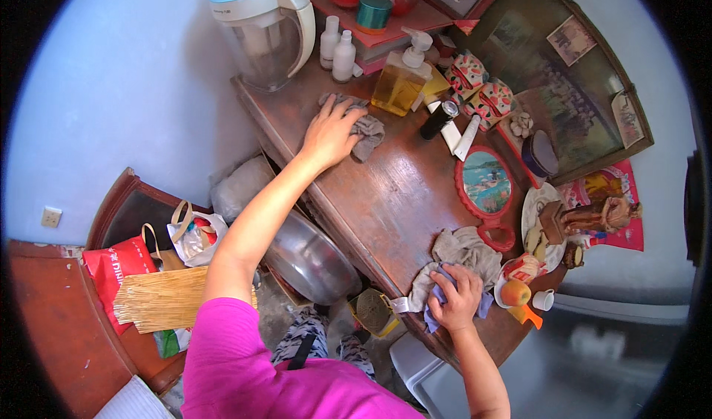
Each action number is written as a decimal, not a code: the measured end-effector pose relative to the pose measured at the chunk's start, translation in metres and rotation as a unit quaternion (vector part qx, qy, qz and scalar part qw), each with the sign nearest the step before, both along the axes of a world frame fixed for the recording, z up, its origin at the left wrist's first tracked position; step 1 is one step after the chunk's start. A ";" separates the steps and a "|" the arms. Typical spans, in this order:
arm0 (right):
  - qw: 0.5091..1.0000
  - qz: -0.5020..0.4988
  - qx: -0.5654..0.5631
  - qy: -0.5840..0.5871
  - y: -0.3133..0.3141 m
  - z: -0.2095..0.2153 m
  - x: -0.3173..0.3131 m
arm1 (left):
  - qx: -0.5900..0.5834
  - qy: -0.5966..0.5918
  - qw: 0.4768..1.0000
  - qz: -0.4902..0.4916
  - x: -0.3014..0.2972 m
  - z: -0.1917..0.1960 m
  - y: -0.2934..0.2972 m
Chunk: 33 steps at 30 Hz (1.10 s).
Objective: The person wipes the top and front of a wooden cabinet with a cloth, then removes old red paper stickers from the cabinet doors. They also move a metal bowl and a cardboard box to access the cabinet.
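Note:
My left hand lies on a crumpled grey cloth on the dark wooden tabletop, its fingers curled over the cloth. Close by stand a pump bottle of yellow liquid and two small white bottles. At the near right part of the table, my right hand is closed on a purple cloth. Beside and partly under that hand is a larger grey cloth with a white tag hanging at the table edge. The fingertips of the right hand are partly hidden in the folds.
A jug blender stands at the far left corner. Along the back are a black can-shaped item, a red-framed hand mirror, a wooden figurine and an apple. A metal basin sits below the table edge.

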State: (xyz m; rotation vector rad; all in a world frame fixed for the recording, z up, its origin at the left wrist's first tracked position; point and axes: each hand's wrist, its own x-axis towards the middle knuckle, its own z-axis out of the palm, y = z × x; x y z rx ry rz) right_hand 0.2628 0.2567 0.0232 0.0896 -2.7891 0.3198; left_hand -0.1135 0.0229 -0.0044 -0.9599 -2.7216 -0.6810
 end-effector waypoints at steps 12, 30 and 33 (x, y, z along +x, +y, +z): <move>1.000 -0.007 0.008 -0.007 0.000 -0.002 0.003 | 0.040 -0.006 0.997 -0.059 -0.006 0.006 -0.026; 1.000 0.005 0.009 -0.001 -0.003 -0.002 -0.003 | 0.026 0.000 0.997 0.071 -0.016 0.000 -0.060; 1.000 -0.001 0.013 -0.001 0.001 -0.001 0.003 | 0.008 -0.007 1.000 0.005 0.020 0.000 -0.094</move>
